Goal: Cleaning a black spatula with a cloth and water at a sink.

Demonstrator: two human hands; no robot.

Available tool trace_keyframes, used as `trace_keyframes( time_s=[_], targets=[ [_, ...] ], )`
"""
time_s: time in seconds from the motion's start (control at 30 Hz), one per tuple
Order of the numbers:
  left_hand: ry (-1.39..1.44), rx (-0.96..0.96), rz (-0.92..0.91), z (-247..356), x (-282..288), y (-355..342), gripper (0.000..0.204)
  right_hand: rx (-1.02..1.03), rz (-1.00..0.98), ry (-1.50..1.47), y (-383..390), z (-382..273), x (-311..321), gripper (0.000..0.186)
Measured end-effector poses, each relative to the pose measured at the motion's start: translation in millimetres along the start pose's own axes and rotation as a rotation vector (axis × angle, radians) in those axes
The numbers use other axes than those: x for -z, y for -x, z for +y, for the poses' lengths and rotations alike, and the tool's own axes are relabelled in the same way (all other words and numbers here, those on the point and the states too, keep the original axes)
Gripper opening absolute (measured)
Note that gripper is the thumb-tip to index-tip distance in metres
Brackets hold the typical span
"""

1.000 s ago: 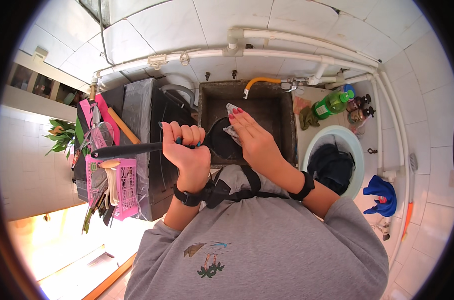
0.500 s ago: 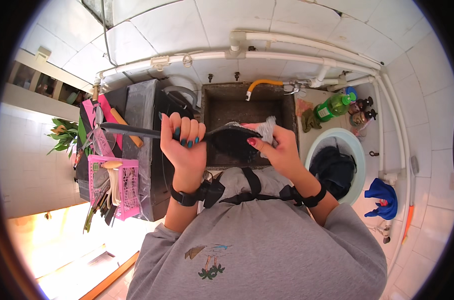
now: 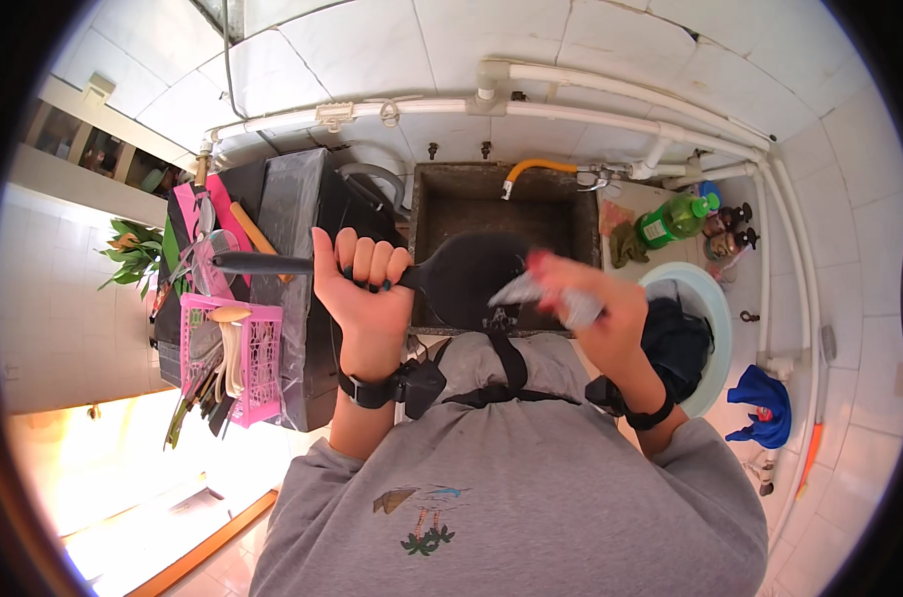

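Observation:
A black long-handled spatula (image 3: 476, 281) with a broad rounded head is held level over the stone sink (image 3: 423, 194). My left hand (image 3: 364, 284) is closed round its handle near the head, and the rest of the handle sticks out to the left. My right hand (image 3: 596, 303), blurred by motion, grips a crumpled greyish-white cloth (image 3: 521, 291) at the right edge of the spatula's head. The cloth's exact kind is hard to make out.
An orange hose (image 3: 531, 166) on the tap hangs at the sink's back edge. To the right stand a green bottle (image 3: 670, 221) and a pale blue basin (image 3: 722, 338) of dark cloth. On the left, a pink basket (image 3: 264, 368) of utensils sits by a black-covered surface (image 3: 290, 224).
The spatula's head has turned, so its broad face now shows. My right hand has moved right and slightly down with the cloth. The whole view has shifted slightly.

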State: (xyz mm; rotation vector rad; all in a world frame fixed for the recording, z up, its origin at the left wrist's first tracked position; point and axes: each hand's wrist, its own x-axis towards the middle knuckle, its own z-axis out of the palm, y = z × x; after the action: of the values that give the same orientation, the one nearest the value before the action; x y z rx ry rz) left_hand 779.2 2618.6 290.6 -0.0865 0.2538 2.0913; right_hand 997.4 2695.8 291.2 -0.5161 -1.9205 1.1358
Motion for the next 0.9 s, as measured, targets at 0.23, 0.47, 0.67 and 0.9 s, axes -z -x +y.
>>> trace_keyframes(
  time_s=[0.23,0.47,0.67,0.9],
  targets=[
    [-0.241,-0.189,-0.075,-26.7,-17.7,6.9,0.047,0.120,0.119,0.351,-19.1,14.7,-60.2,0.034],
    [-0.075,-0.069,0.083,-16.9,-3.1,1.3,0.047,0.508,-0.150,0.440,-9.7,13.9,-49.6,0.037],
    [-0.216,-0.102,0.105,-40.5,-4.8,16.5,0.047,0.113,0.053,0.229,-27.9,27.0,-46.6,0.049],
    [-0.465,-0.069,-0.141,-53.7,0.7,17.9,0.047,-0.009,-0.142,0.250,-19.9,22.0,-55.9,0.022]
  ],
)
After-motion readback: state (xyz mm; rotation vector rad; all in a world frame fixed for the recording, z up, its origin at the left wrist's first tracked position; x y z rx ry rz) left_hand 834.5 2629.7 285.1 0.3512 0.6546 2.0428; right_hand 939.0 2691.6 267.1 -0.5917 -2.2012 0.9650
